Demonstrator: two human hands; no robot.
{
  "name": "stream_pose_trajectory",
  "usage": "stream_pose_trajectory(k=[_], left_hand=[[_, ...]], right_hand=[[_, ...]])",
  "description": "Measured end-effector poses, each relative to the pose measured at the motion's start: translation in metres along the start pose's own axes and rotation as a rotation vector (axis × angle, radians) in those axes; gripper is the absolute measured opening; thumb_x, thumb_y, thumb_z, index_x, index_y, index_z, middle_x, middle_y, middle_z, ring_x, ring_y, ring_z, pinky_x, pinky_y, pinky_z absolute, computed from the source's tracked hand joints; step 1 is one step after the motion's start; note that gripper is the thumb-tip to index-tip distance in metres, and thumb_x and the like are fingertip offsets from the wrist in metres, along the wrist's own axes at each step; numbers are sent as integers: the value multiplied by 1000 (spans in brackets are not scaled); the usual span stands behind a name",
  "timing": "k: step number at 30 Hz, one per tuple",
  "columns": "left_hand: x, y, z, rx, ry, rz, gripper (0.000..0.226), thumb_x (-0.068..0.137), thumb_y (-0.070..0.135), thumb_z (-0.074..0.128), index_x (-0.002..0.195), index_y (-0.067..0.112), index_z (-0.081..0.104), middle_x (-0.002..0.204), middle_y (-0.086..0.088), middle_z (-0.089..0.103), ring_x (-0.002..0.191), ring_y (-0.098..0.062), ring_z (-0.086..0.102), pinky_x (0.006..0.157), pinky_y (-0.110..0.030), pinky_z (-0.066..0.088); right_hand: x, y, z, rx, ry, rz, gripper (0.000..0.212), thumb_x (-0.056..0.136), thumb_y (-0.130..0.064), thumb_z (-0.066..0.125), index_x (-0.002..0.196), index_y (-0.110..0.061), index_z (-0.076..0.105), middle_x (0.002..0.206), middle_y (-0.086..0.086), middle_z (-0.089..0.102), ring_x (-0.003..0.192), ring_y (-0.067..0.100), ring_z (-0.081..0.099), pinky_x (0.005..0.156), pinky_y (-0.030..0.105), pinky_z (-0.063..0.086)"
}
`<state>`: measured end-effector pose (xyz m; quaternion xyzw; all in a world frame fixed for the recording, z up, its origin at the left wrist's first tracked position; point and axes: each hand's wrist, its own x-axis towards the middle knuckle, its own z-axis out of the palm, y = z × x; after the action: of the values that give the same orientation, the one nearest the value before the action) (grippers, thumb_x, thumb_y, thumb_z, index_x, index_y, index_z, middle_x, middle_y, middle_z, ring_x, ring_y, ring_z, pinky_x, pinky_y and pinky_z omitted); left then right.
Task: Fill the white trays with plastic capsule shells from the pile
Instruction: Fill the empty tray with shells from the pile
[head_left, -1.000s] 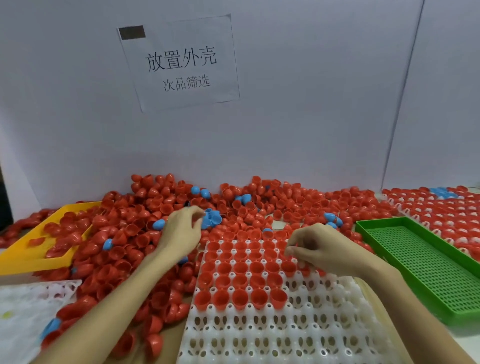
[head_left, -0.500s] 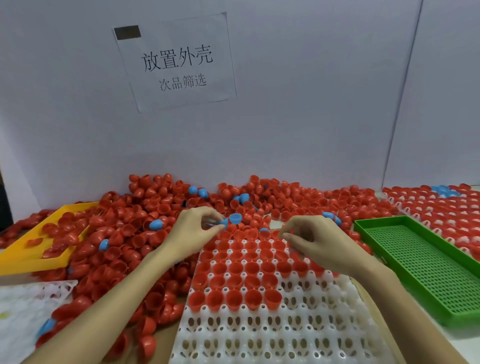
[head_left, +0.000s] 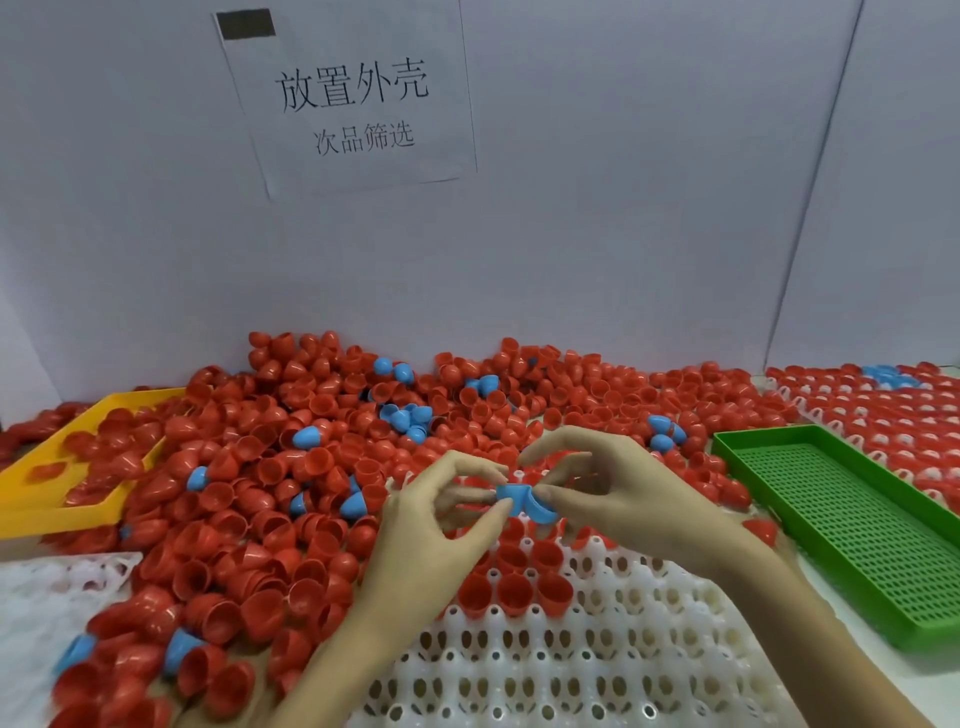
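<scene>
Lying nearest the camera, the white moulded plastic tray (head_left: 597, 670) with rows of cup-shaped pockets has its near pockets bare and its far pockets filled with upright red plastic capsule shells (head_left: 511, 592). Above that filled part of the tray, the left hand (head_left: 441, 525) and the right hand (head_left: 618, 493) meet fingertip to fingertip around two nested blue plastic capsule shells (head_left: 524, 501): the left thumb and fingers pinch the left one, and the right thumb and forefinger pinch the right one, the other fingers loosely curled. Left of the tray, the large loose pile of red and blue plastic capsule shells (head_left: 270, 499) spreads over the tabletop and runs behind the tray to the far wall. A second white moulded tray (head_left: 47, 587) shows at the left edge, partly under the pile. Further left sits a yellow plastic tray (head_left: 47, 512) holding some red shells. Right of the white tray lies a green perforated plastic tray (head_left: 852, 530), and beyond it another tray filled with red shells (head_left: 883, 415). On the grey wall behind the tray hangs a white paper sign with black Chinese characters (head_left: 353, 98).
</scene>
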<state>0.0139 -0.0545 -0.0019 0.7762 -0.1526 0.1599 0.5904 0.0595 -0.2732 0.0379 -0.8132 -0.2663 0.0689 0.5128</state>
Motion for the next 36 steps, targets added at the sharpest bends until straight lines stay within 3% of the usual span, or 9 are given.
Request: stream_pose_trajectory(k=[5,8,11,15,20,25,30,32,36], left_hand=[[-6,2,3,-16,-17,-40,39,83,18,88,117,29,74,109,11,77,101,-11,75,88,-20,59],[-6,3,2,-60,-54,-102,30,88,26,81,118,29,76,107,9,79,99,-12,75,89,-22,58],[-6,4,1,-270,-107,-234,23,98,27,69,120,23,76,106,-4,80,93,-21,76,84,-23,58],[-5,7,-4,-583,-256,-328,34,109,29,53,129,6,67,122,-20,73,93,-24,71,83,-26,57],[-6,6,-4,-521,-274,-296,37,109,37,48,119,14,75,111,-22,75,92,-27,72,83,-27,58],[-5,6,-3,-484,-231,-315,32,106,37,54,117,16,76,109,-18,77,96,-28,74,84,-27,58],[-7,7,-1,-404,-229,-308,27,102,39,62,116,21,77,107,-13,79,95,-29,76,83,-26,59],[-7,7,-3,-335,-191,-306,32,102,40,60,119,18,75,104,-10,80,94,-27,77,83,-26,60],[-4,7,-12,-297,-68,-299,33,105,35,53,110,12,76,92,-12,79,83,-26,76,75,-26,61]], right_hand=[[-1,-3,1,49,-45,13,12,103,-24,68,111,-16,73,92,3,82,85,20,81,62,25,61],[-3,-4,-3,31,-57,-5,20,105,-35,65,110,-19,75,90,4,82,75,22,80,52,19,51],[-4,-5,-8,23,42,-35,18,105,-35,64,103,-24,79,83,4,80,63,20,74,52,14,48],[-4,-6,-8,-45,80,-134,13,100,-23,73,109,-32,77,103,-3,77,80,18,77,62,21,58],[-3,-6,2,-100,50,-154,11,98,-20,75,105,-28,79,103,-12,75,80,13,75,70,23,58],[-5,-8,-3,-98,-68,-121,18,103,-25,69,120,-24,76,115,-10,75,90,15,75,70,29,60],[-3,-1,-6,-198,38,-101,9,99,-13,73,104,-17,78,100,-5,77,84,17,77,72,32,63],[-5,2,-19,-242,-26,-8,6,99,-13,72,100,-15,77,95,-4,78,81,18,78,67,25,60],[-14,8,-35,-454,-277,151,5,100,-27,73,98,-26,77,87,-2,79,76,17,76,65,29,62]])
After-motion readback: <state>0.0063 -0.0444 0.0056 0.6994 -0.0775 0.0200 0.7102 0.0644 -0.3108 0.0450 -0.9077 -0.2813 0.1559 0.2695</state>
